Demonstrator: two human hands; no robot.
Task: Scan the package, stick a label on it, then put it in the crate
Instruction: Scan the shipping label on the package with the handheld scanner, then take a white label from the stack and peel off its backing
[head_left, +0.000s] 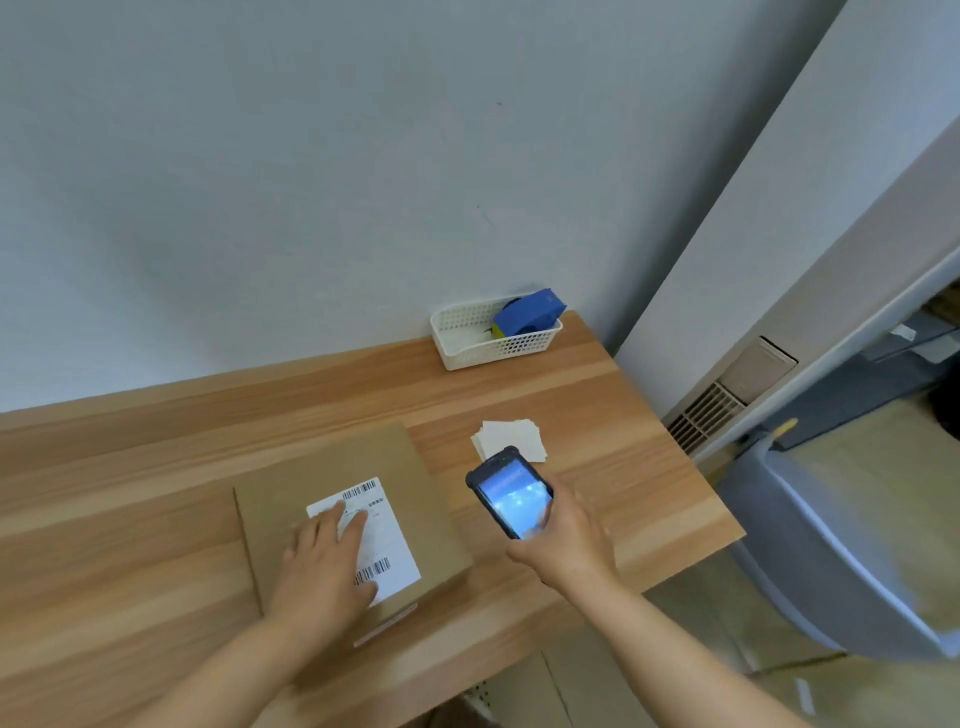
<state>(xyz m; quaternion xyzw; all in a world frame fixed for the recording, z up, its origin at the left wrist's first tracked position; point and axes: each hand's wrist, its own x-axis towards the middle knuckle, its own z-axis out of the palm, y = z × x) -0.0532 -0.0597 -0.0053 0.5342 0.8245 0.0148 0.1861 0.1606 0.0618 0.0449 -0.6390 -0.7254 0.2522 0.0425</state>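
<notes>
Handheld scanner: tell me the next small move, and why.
Probably tilt the handheld scanner in the right hand toward the upper barcode on the package; it sits beside the box, and the left hand partly covers the shipping label.

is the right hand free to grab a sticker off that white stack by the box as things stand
Probably not yet: the right hand is wrapped around the handheld scanner. The white label stack lies uncovered on the table just beyond it, so the path looks clear.
</notes>
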